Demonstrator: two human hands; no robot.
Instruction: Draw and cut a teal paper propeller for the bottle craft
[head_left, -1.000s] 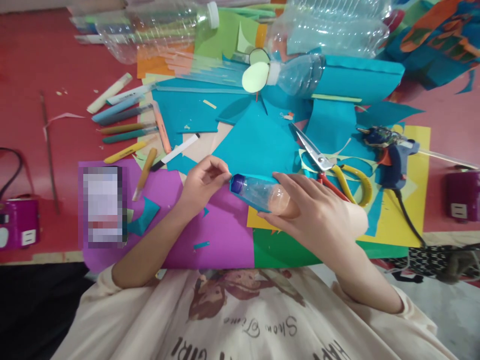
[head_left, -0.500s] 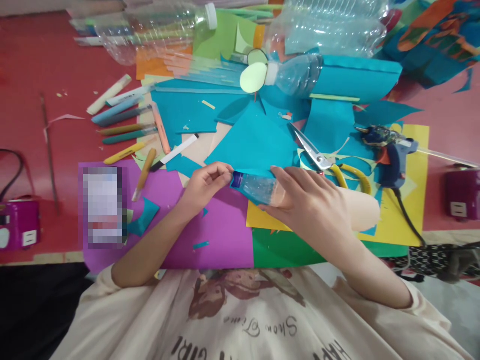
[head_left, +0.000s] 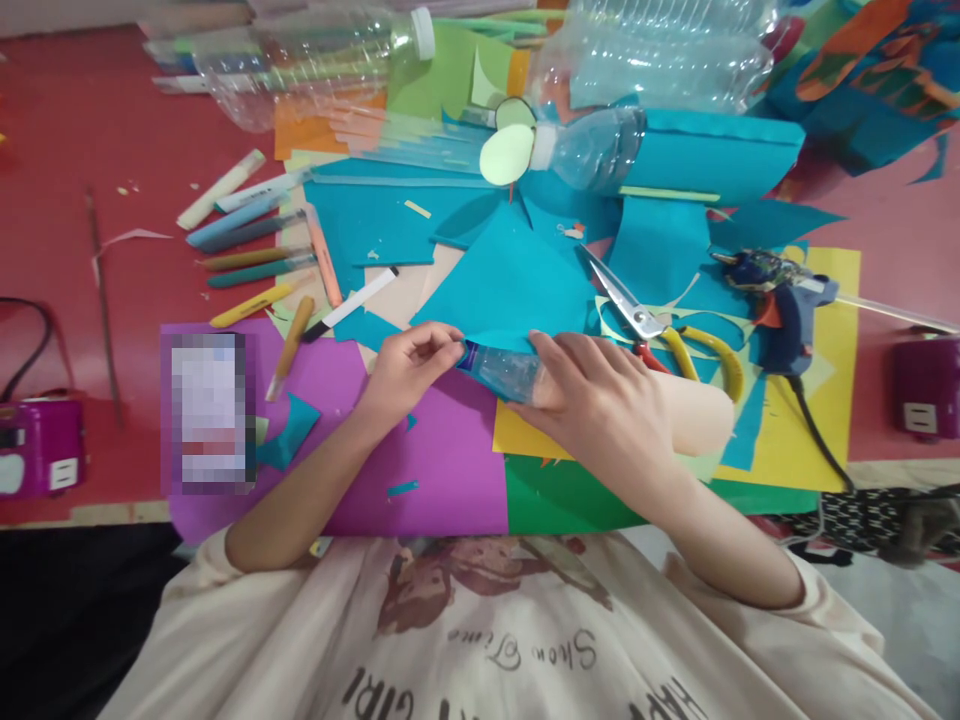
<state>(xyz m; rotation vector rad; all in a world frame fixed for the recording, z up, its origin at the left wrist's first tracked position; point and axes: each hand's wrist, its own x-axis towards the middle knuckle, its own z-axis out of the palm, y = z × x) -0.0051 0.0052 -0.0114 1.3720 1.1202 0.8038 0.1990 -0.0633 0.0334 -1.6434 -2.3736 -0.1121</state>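
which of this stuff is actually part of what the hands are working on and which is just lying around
In hand:
small clear bottle, held by the right hand
blue cap, pinched by the left hand
peach paper rolled round the bottle's other end

Lying about:
scissors
glue gun
pens
large clear bottles
blue paper sheets

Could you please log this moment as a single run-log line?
left hand: fingers pinch purple cap | right hand: grips small clear bottle, held sideways | nearby: scissors, glue gun
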